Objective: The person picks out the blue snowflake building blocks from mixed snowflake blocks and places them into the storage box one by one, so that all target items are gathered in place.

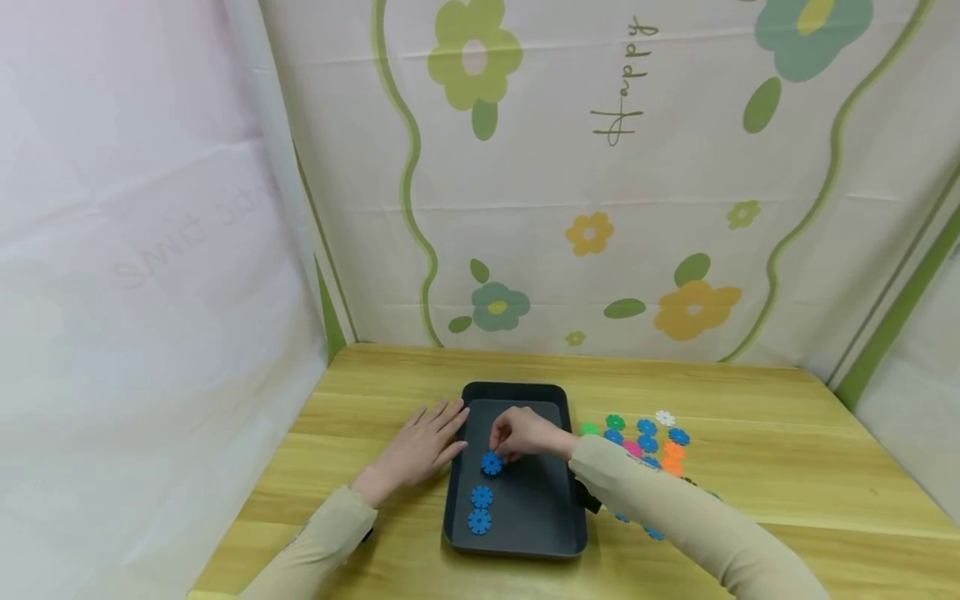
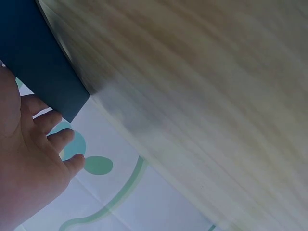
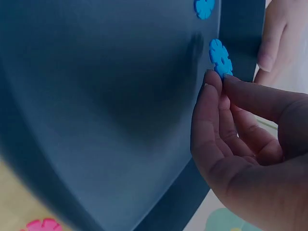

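My right hand (image 1: 525, 433) is over the dark tray (image 1: 536, 517), pinching a blue snowflake-shaped plastic disc (image 1: 491, 463) between thumb and index finger. In the right wrist view the pinched blue disc (image 3: 220, 58) is tilted, near the tray's side wall. Two more blue discs, an upper one (image 1: 482, 497) and a lower one (image 1: 479, 522), lie flat in the tray along its left side. Against the tray's left rim my left hand (image 1: 422, 446) rests with fingers spread and extended. The left wrist view shows this hand (image 2: 36, 159) beside the tray's outer wall (image 2: 43, 62).
Loose notched discs lie on the wooden table (image 1: 750, 492) right of the tray: several blue ones, an orange cluster (image 1: 672, 457), a pink one (image 1: 632, 448), a green one (image 1: 615, 422) and a white one (image 1: 664, 417). My right forearm covers part of them. A flowered cloth (image 1: 540, 167) hangs behind.
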`<control>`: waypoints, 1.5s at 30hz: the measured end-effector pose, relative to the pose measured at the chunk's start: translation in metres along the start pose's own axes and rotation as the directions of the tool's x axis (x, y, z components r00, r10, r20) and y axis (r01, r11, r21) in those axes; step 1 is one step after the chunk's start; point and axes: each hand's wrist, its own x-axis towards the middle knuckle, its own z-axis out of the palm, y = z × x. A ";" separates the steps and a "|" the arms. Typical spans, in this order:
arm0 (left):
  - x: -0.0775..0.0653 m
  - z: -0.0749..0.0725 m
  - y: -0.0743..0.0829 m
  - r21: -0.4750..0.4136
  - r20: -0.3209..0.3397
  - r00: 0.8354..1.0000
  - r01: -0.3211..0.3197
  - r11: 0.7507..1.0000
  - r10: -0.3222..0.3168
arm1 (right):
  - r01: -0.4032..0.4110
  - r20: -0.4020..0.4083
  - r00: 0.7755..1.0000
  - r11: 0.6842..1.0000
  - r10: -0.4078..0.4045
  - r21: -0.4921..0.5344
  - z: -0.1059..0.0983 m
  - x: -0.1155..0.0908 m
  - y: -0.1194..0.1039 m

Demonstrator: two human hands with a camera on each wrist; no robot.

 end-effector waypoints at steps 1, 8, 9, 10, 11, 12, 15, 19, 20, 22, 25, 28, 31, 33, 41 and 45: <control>0.000 0.000 0.000 0.001 0.003 1.000 0.003 1.000 -0.003 | -0.001 0.003 1.000 1.000 0.001 -0.001 0.001 0.001 0.000; 0.001 0.000 0.000 0.005 0.004 1.000 0.002 1.000 -0.002 | 0.001 0.025 1.000 1.000 -0.001 -0.009 0.006 0.006 0.003; 0.001 0.000 0.000 0.003 0.003 1.000 0.002 1.000 -0.002 | 0.003 0.028 1.000 1.000 -0.002 -0.012 0.007 0.006 0.004; 0.001 0.000 0.000 0.002 0.007 1.000 0.004 1.000 -0.004 | 0.002 0.030 1.000 1.000 -0.001 -0.014 0.007 0.006 0.004; 0.001 0.000 0.000 0.004 0.013 1.000 0.007 1.000 -0.007 | 0.003 0.033 0.999 1.000 -0.002 -0.015 0.008 0.006 0.004; 0.001 -0.001 0.000 0.004 0.014 1.000 0.007 1.000 -0.007 | 0.005 0.036 0.999 1.000 -0.004 -0.012 0.008 0.007 0.004; 0.001 -0.001 0.000 0.004 0.007 1.000 0.002 1.000 -0.002 | 0.014 0.044 0.999 1.000 -0.014 -0.010 0.010 0.008 0.003; 0.001 -0.003 0.001 0.013 -0.002 1.000 -0.006 1.000 0.006 | 0.023 0.050 0.998 1.000 -0.023 -0.007 0.011 0.009 0.001; 0.001 -0.003 0.001 0.014 -0.005 1.000 -0.008 1.000 0.008 | 0.024 0.052 0.998 1.000 -0.024 -0.007 0.012 0.009 0.001; 0.001 -0.004 0.001 0.021 -0.002 1.000 -0.007 1.000 0.007 | 0.028 0.051 0.998 1.000 -0.027 -0.010 0.012 0.009 0.001; 0.000 -0.003 0.001 0.026 -0.007 1.000 -0.009 1.000 0.009 | 0.032 0.049 0.998 0.999 -0.031 -0.015 0.013 0.009 0.001; 0.001 -0.002 0.001 0.029 -0.011 1.000 -0.011 1.000 0.011 | 0.033 0.044 0.998 0.999 -0.032 -0.019 0.013 0.009 0.000; 0.001 -0.002 0.001 0.027 -0.009 1.000 -0.012 1.000 0.012 | 0.035 0.039 0.999 0.999 -0.034 -0.026 0.013 0.008 -0.001; 0.000 -0.003 0.001 0.026 -0.004 1.000 -0.009 1.000 0.010 | 0.033 0.037 0.999 0.999 -0.032 -0.030 0.014 0.008 0.000; 0.000 -0.002 0.002 0.022 -0.003 1.000 -0.004 1.000 0.004 | 0.031 0.039 0.999 0.999 -0.030 -0.032 0.016 0.009 0.001; 0.000 -0.001 0.001 0.016 -0.008 1.000 -0.003 1.000 0.003 | 0.030 0.040 0.999 0.999 -0.029 -0.041 0.016 0.008 0.001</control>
